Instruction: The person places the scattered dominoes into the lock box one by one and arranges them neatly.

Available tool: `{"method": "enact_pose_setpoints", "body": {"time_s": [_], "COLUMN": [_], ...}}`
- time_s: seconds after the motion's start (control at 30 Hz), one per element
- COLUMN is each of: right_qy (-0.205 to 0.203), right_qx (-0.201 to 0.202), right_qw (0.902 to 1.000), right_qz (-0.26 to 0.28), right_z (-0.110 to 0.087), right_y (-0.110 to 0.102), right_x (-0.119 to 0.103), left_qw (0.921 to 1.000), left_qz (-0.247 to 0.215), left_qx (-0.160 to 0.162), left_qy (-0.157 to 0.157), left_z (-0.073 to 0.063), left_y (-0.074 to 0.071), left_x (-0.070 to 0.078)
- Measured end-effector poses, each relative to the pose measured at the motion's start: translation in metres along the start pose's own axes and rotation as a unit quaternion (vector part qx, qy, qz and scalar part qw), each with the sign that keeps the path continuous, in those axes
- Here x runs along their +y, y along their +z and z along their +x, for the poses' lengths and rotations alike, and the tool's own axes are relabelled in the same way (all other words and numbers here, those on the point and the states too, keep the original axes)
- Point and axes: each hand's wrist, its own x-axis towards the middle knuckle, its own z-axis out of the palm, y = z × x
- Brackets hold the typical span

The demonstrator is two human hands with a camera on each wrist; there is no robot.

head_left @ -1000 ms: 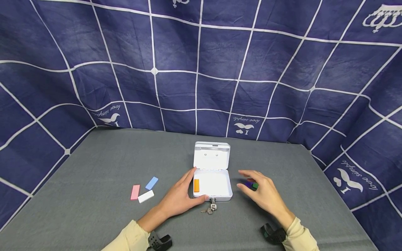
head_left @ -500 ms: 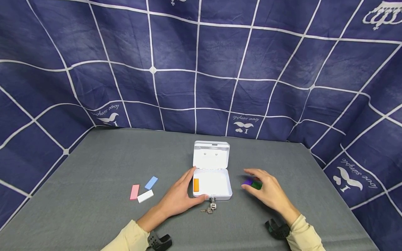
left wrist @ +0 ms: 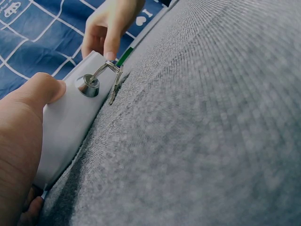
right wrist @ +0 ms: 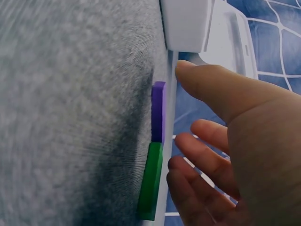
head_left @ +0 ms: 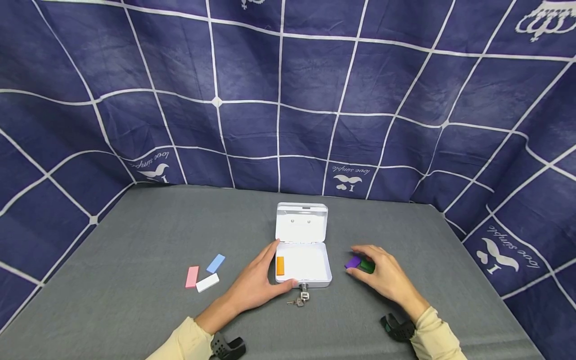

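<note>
A small white cash box (head_left: 306, 262) lies with its lid raised, an orange block (head_left: 280, 266) inside along its left wall. My left hand (head_left: 256, 277) grips the box's left side, thumb on the front face near the lock and fingers along the side toward the hinge. Keys (left wrist: 114, 80) hang from the lock (left wrist: 88, 86). To the right of the box, my right hand (head_left: 382, 272) hovers around a purple block (right wrist: 159, 112) and a green block (right wrist: 150, 181), which lie end to end on the cloth. Its thumb and fingers are spread apart, holding nothing.
Pink (head_left: 191, 276), white (head_left: 207, 283) and light blue (head_left: 216, 263) blocks lie close together left of the left hand. A grey cloth (head_left: 180, 225) covers the table. Behind it hangs a blue curtain (head_left: 252, 125) with white lines.
My right hand has shifted slightly right, away from the box, and the purple and green blocks show more between its fingers. The left hand stays on the box.
</note>
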Motion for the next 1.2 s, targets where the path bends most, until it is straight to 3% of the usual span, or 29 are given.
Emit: {"method": "enact_pose_setpoints", "body": {"time_s": [1.2], "right_qy": [0.042], "right_qx": [-0.021], "right_qw": [0.9986], "right_qz": [-0.024], "right_z": [-0.0034], "right_y": [0.0034], "right_x": [0.0058], "left_qw": [0.9998], "left_qz": [-0.006], "left_qx": [-0.011], "left_qy": [-0.013], "left_z": [-0.0003], "left_y": [-0.001], "left_x": [0.002]}}
